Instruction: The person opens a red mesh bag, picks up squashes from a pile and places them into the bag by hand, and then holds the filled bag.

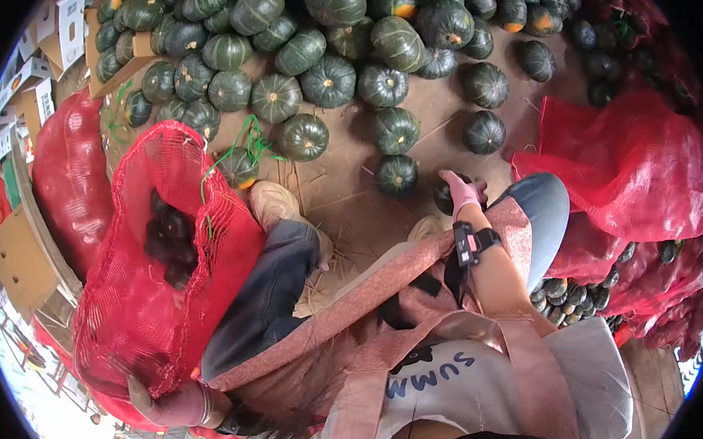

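My right hand, in a pink glove, is closed around a dark green squash low in front of my right knee. The hand covers part of that squash. At the lower left, my gloved left hand grips the near edge of an open red mesh bag; some of its fingers are hidden. Several dark squashes lie inside the bag, beside my left leg. Just beyond my right hand, another squash rests on the floor, touching a striped one.
A large heap of squashes covers the far floor. A full red sack stands at the left, near cardboard boxes. Loose red mesh and more small squashes lie at the right. Green string hangs by the bag.
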A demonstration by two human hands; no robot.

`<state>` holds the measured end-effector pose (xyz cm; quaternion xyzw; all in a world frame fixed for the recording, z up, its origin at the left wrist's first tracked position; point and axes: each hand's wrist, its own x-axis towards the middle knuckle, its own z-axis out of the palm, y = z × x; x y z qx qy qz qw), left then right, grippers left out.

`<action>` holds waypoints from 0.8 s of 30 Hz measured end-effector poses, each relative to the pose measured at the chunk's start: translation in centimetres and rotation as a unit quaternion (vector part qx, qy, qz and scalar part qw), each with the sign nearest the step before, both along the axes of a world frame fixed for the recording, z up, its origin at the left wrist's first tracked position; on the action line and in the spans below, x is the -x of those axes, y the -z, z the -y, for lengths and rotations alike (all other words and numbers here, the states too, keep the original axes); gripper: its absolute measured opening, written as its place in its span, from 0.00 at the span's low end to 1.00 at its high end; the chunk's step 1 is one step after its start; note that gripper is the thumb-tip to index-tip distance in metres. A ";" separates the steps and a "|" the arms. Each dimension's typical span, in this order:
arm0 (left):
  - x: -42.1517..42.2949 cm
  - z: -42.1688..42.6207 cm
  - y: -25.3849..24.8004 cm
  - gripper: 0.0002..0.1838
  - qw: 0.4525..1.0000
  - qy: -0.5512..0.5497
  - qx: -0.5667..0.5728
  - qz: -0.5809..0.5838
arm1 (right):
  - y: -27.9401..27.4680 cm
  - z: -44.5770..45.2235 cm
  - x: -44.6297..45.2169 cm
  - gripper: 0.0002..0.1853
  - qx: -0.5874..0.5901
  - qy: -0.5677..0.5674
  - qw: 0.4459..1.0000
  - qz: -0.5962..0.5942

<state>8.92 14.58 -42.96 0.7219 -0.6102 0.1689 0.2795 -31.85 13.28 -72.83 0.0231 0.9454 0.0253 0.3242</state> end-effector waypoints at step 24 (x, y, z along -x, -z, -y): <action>0.9 -0.8 1.3 0.17 0.927 -0.046 0.087 -0.362 | -1.3 1.4 -6.8 0.41 0.130 -0.484 0.845 0.185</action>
